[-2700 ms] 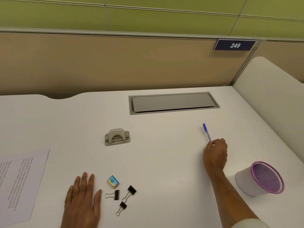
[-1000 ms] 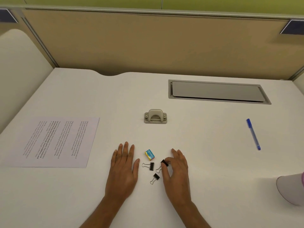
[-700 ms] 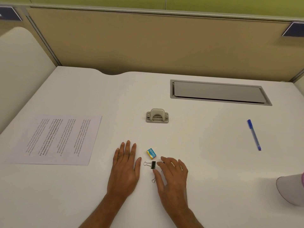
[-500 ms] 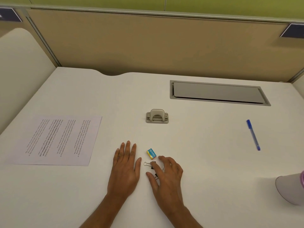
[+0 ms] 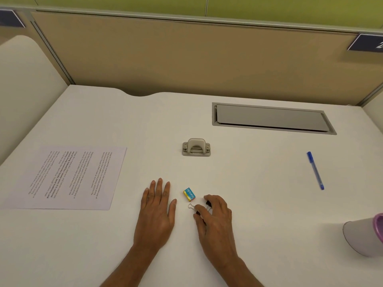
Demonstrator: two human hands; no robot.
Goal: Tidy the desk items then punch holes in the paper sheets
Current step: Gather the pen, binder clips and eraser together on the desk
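Note:
My right hand curls over the black binder clips on the white desk, fingers gathered round them; a wire handle pokes out at its left. A small blue and yellow box lies just beyond the clips, untouched. My left hand rests flat on the desk beside them, fingers straight, holding nothing. A grey hole punch stands further back at the centre. Printed paper sheets lie at the left. A blue pen lies at the right.
A white pen holder with a purple rim lies on its side at the right edge. A grey cable hatch is set into the desk at the back right. A tan partition closes the far side.
My right hand let go of the pen, moved left to the binder clips and closed its fingers round them, drawing them together. The left hand stayed flat.

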